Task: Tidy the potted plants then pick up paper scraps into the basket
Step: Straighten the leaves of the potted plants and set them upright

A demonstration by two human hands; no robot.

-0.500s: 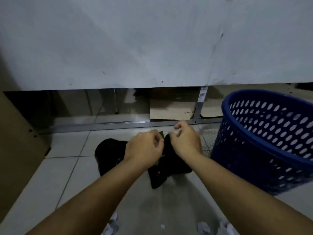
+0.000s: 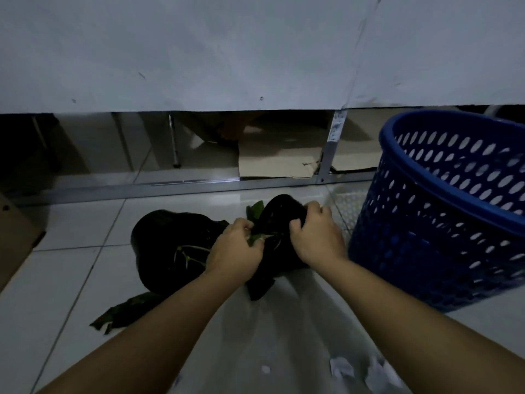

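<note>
Two black plant bags lie on the white tiled floor. The left black bag shows thin green stems. My right hand grips the top edge of the right black bag. My left hand pinches a green leaf and stem of that plant between the two bags. A blue perforated basket stands just to the right. White paper scraps lie on the floor near my right forearm.
A fallen dark leaf lies on the tiles at lower left. A white panel wall stands ahead with a gap below showing cardboard and a metal rail. A brown cardboard box is at the left edge.
The view has tilted down and closer. My right hand has shifted onto the right bag's rim, and my left hand now holds the leaf lower down.
</note>
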